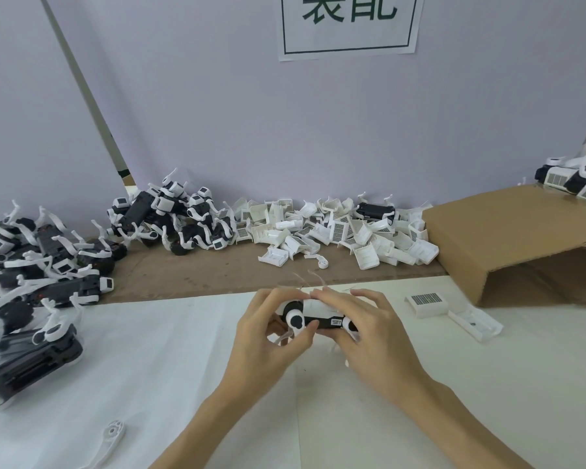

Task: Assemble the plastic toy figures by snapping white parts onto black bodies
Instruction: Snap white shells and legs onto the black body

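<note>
Both hands, left (268,328) and right (362,328), were curled tight around one toy (313,318); much of it was hidden by fingers.

toy figure (313,319): middle hidden under fingers of left hand (268,336) and right hand (362,330), thin legs above it blurred | wall sign (349,25) above toy: top cut off | black-bodied pile (27,286) left of toy: cut by edge | cardboard box (508,228) right of toy: cut off | label print on toy: unreadable
</note>
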Action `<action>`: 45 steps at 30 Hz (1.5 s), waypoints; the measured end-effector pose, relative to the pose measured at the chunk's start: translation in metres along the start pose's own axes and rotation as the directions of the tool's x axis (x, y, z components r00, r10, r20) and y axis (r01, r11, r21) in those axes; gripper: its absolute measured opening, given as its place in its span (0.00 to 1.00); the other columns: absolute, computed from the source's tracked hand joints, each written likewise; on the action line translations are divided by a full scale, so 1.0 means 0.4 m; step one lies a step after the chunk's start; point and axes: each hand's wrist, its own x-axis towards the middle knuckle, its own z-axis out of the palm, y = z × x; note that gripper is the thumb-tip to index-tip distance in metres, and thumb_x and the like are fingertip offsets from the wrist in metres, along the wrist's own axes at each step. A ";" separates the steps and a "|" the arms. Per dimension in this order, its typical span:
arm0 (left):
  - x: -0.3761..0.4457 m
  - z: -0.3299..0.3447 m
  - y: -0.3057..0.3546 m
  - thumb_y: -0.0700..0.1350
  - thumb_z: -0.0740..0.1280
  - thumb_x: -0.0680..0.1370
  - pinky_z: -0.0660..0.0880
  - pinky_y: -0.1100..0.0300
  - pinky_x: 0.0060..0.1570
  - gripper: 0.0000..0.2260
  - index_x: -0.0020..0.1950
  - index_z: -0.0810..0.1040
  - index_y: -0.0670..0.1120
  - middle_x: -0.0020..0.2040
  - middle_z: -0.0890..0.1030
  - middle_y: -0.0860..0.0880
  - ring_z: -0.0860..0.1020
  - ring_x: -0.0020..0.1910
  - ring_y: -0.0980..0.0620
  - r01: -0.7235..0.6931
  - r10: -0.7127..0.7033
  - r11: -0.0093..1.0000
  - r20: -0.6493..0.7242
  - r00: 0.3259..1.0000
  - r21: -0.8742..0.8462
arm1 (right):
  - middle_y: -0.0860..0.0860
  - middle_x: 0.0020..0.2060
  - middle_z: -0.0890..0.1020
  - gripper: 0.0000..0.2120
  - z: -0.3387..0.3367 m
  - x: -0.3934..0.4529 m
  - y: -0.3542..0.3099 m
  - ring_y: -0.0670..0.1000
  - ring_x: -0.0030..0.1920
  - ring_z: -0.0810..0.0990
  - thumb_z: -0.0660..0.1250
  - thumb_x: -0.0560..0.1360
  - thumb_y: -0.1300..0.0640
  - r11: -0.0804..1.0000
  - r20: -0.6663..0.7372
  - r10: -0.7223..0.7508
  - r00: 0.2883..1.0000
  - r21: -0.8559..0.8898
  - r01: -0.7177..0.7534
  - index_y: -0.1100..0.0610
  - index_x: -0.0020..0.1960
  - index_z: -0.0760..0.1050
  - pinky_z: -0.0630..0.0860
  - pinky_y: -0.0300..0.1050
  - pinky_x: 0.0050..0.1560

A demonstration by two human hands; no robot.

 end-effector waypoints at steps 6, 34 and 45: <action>0.004 -0.026 -0.005 0.45 0.75 0.80 0.73 0.63 0.63 0.18 0.67 0.75 0.57 0.70 0.74 0.55 0.76 0.69 0.49 -0.161 0.150 0.985 0.153 0.977 0.063 | 0.33 0.64 0.75 0.27 -0.009 -0.005 0.024 0.38 0.65 0.71 0.75 0.77 0.50 0.978 0.251 0.110 0.962 0.148 -0.150 0.42 0.73 0.70 0.69 0.33 0.64; 0.015 -0.055 0.031 0.64 0.73 0.74 0.73 0.63 0.61 0.26 0.71 0.76 0.63 0.66 0.82 0.60 0.77 0.64 0.54 0.087 -0.093 0.995 0.196 0.976 0.040 | 0.46 0.36 0.78 0.12 -0.042 0.021 0.003 0.47 0.38 0.75 0.62 0.84 0.50 0.565 0.524 0.321 0.789 0.563 -0.604 0.57 0.52 0.80 0.73 0.38 0.38; 0.003 -0.022 0.033 0.65 0.79 0.65 0.77 0.64 0.49 0.23 0.52 0.74 0.61 0.50 0.83 0.60 0.82 0.51 0.56 0.126 -0.117 0.991 -0.141 0.983 0.050 | 0.35 0.68 0.76 0.24 -0.007 -0.002 0.000 0.37 0.71 0.71 0.69 0.81 0.46 0.838 0.422 0.244 0.873 0.361 -0.409 0.41 0.75 0.70 0.66 0.34 0.70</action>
